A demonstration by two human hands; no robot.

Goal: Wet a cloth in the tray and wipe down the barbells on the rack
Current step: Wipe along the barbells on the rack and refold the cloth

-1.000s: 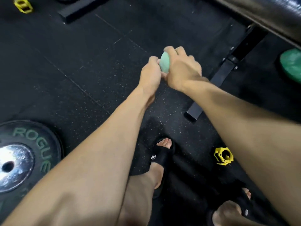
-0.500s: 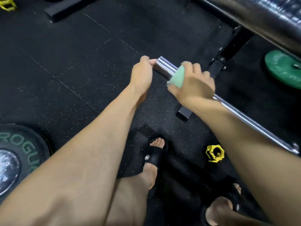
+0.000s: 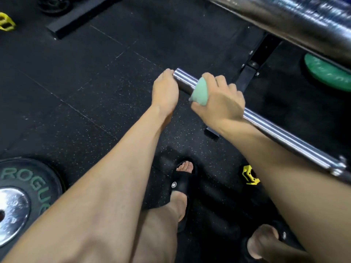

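Barbell: chrome sleeve (image 3: pixel 185 80) runs from about the centre of view out toward 4 o'clock, ending at a collar (image 3: pixel 337 168); its free end points to 11 o'clock; held off the floor, presumably by the rack, though the support itself is out of view.

Right hand: right hand (image 3: pixel 220 100) wraps over the sleeve with a pale green cloth (image 3: pixel 199 92) trapped between palm and steel; fingers curled round bar and cloth together, close side by side, thumb underneath; I judge the full wrap is there so one pass wipes the whole circumference.

Left hand: left hand (image 3: pixel 165 90) sits at the very tip of the sleeve, at 9 o'clock of the cloth; fingertips touch the end face, fingers close together and bent over it (whether they actually grip I cannot tell); likely steadying the sleeve so it does not spin or slide under the wipe.

Stage: wiping under way near the sleeve end; the long stretch toward 4 o'clock looks undone.

Surroundings: black bumper plate (image 3: pixel 24 196) lettered ROGUE at 8 o'clock; yellow clip (image 3: pixel 249 175) on the rubber floor (image 3: pixel 85 92) at 5 o'clock, another (image 3: pixel 5 21) at 10 o'clock; green plate (image 3: pixel 328 73) at 2 o'clock; tray not in view.

Risk: damp cloth on smooth chrome could slip.
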